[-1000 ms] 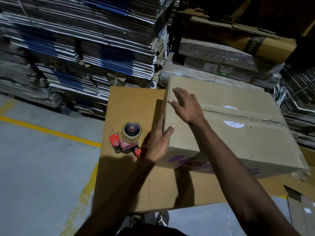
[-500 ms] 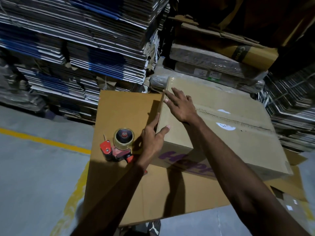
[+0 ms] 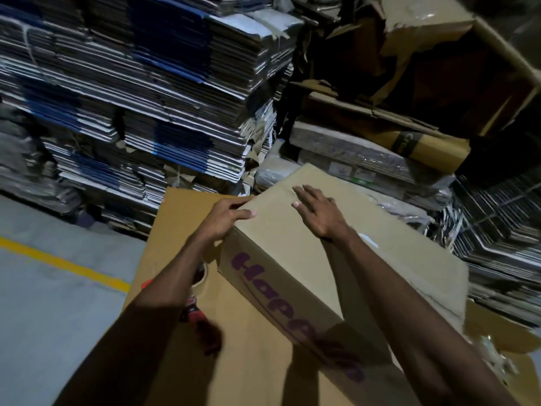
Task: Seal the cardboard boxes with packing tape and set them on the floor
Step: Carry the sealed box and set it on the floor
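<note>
Cardboard box (image 3: 336, 259) with purple lettering sits tilted on a flat cardboard sheet (image 3: 187, 218), frame centre. Left hand (image 3: 225, 216) grasps the box's top corner at 10 o'clock, fingers curled over the edge. Right hand (image 3: 317, 212) lies flat on the box top, fingers straight, grip released. Tape dispenser (image 3: 194, 291) lies on the sheet at 8 o'clock of the box, mostly hidden under the left forearm. Flattened carton stacks (image 3: 146, 98) at 11 o'clock.
</note>
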Available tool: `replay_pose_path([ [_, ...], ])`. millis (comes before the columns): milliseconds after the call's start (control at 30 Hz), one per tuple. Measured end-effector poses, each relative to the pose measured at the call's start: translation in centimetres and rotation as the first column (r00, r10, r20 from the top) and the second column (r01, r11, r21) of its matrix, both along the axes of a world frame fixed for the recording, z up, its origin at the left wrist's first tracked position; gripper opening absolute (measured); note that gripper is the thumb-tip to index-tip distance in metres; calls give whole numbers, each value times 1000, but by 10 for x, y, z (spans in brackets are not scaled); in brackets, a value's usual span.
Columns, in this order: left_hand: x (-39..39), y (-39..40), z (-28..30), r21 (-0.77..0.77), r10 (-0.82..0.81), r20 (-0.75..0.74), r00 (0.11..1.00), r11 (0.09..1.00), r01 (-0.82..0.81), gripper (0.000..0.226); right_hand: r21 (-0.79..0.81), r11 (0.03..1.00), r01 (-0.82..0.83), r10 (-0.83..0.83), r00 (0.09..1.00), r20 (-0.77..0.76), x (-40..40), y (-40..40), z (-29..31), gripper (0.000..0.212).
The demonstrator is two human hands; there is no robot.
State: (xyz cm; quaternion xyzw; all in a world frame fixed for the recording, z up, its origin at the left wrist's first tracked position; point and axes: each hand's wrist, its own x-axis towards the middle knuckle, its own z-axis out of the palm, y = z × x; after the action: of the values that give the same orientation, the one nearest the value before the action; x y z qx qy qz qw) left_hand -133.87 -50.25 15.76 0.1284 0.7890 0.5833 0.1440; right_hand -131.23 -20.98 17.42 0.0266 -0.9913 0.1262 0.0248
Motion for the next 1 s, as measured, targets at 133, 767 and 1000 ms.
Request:
replay_pose_path([
  [133, 14, 10, -5, -42, 243, -122, 962, 968, -249, 49, 21, 999, -25, 25, 1000, -17, -8, 52, -2, 61],
  [767, 220, 223, 16, -545, 661, -63, 747, 604, -581, 97, 7, 997, -73, 73, 995, 64, 31, 190, 10, 78],
  [1000, 242, 234, 25, -442, 732, -76, 677, 584, -681, 81, -113, 990, -88, 95, 994, 60, 89, 196, 38, 89],
])
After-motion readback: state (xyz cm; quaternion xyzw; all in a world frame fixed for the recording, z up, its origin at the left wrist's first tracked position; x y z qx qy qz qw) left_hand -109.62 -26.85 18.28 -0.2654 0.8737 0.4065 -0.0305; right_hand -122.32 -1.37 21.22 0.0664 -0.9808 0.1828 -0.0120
